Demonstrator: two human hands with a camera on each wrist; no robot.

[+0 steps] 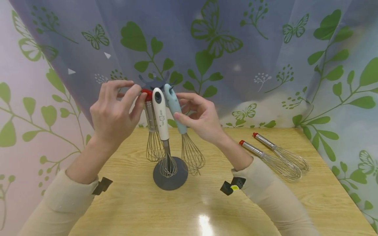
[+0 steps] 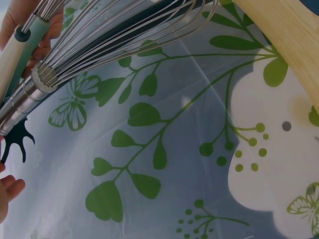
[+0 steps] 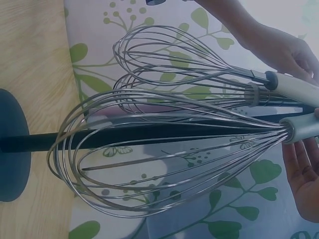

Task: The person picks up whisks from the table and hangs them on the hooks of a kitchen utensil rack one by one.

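My left hand (image 1: 113, 111) pinches the red end cap of a metal-handled whisk (image 1: 151, 118) at the top of a dark utensil stand (image 1: 174, 185). With thumb and fingers, my right hand (image 1: 203, 116) grips the light blue handle of a second whisk (image 1: 174, 106), near the stand's hooks. Between them a white-handled whisk (image 1: 160, 116) hangs in front of the pole. All three point wires down. In the right wrist view the blue whisk's wires (image 3: 184, 184) spread beside the stand's pole (image 3: 40, 143). Whether each handle's hole sits on a hook is hard to tell.
Two more red-capped metal whisks (image 1: 251, 148) (image 1: 264, 141) lie side by side at the right of the wooden table (image 1: 133, 203). A curtain (image 1: 257, 65) printed with leaves and butterflies hangs close behind the stand.
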